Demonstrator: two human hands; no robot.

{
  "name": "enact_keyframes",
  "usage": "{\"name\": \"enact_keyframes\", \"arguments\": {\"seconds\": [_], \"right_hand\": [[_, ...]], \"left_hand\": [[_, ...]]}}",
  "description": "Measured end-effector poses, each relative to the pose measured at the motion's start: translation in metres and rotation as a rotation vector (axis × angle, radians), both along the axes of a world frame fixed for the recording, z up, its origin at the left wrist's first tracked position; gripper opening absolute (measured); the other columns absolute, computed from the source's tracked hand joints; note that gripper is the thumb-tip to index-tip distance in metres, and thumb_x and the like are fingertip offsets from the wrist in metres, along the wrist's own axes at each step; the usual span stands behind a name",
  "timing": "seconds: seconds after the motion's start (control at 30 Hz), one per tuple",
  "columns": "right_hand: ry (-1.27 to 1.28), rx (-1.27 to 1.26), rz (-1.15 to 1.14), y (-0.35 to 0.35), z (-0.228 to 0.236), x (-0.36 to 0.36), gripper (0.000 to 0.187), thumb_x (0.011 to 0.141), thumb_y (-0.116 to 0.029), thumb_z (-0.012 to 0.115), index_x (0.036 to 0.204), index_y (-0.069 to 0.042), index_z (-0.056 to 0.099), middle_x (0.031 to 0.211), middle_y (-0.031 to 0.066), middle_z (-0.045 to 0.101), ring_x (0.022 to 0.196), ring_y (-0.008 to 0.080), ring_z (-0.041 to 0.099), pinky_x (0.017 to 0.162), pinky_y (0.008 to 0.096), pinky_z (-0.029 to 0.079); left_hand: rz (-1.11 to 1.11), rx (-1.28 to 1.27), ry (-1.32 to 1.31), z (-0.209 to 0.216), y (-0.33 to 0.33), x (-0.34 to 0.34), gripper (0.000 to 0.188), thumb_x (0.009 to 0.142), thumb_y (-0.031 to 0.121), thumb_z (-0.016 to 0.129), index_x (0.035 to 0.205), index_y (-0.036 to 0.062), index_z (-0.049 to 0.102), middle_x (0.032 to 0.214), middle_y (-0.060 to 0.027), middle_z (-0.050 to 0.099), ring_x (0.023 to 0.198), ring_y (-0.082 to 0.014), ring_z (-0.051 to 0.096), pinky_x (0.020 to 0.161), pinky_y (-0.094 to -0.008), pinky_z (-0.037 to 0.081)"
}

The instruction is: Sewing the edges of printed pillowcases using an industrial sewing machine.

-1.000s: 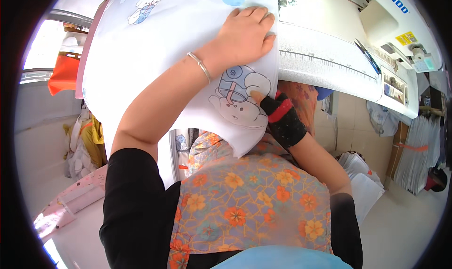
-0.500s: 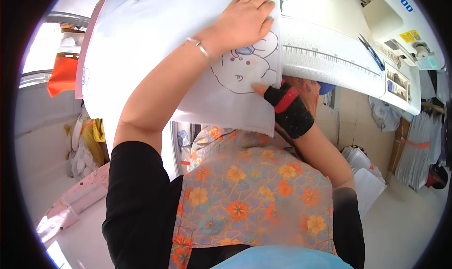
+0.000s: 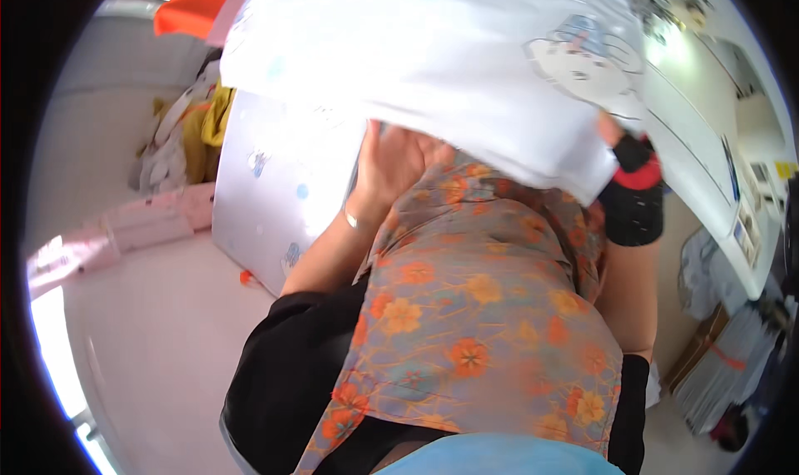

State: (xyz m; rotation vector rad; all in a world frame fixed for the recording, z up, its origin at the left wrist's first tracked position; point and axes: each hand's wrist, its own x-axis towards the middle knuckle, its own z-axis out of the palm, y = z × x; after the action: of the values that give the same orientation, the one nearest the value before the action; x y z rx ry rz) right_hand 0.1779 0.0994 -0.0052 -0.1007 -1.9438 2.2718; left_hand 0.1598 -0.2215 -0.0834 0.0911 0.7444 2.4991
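A white fabric panel [image 3: 416, 67] printed with a pale cartoon animal [image 3: 578, 67] spreads over the sewing machine table, its near edge hanging toward me. Just under that edge is my left hand [image 3: 395, 159], palm showing and thumb held apart from the fingers. The fingertips are partly covered by the cloth, and the hand looks open. At the panel's near right corner, my right hand [image 3: 630, 160], in a black and red wrist wrap, pinches the fabric. The thumb lies on top; the other fingers are hidden.
To the right stands the white sewing machine bed [image 3: 687, 126]. More printed fabric [image 3: 266, 171] hangs at the left, near yellow and white cloths [image 3: 196, 134]. Bundled grey-white material [image 3: 722, 358] stands at the lower right. A floral apron [image 3: 474, 309] covers my lap.
My left hand has left the top of the panel and come down below its near edge. The view has shifted; the near edge is now lifted and rumpled, with my right hand at its corner.
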Motion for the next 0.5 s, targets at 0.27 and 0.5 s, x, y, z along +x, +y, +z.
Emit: {"name": "enact_keyframes", "arguments": {"seconds": [0.27, 0.5], "right_hand": [[-0.205, -0.208, 0.035, 0.012, 0.010, 0.010, 0.052, 0.085, -0.022, 0.069, 0.127, 0.004, 0.055, 0.116, 0.0122, 0.063, 0.103, 0.0236, 0.062, 0.090, 0.0349, 0.050], [-0.285, -0.074, 0.029, 0.038, -0.044, 0.017, 0.055, 0.085, -0.011, 0.067, 0.136, 0.001, 0.049, 0.123, 0.0123, 0.059, 0.108, 0.0243, 0.060, 0.093, 0.0370, 0.049]], "left_hand": [[0.883, -0.363, -0.091, -0.023, -0.135, -0.096, 0.048, 0.104, 0.028, 0.030, 0.137, -0.0047, 0.042, 0.141, -0.0180, 0.047, 0.129, -0.0332, 0.047, 0.109, -0.0463, 0.039], [1.079, -0.238, -0.038, 0.047, -0.168, -0.091, 0.058, 0.101, 0.042, 0.028, 0.143, 0.0026, 0.037, 0.148, -0.0198, 0.039, 0.134, -0.0380, 0.040, 0.110, -0.0496, 0.036]]}}
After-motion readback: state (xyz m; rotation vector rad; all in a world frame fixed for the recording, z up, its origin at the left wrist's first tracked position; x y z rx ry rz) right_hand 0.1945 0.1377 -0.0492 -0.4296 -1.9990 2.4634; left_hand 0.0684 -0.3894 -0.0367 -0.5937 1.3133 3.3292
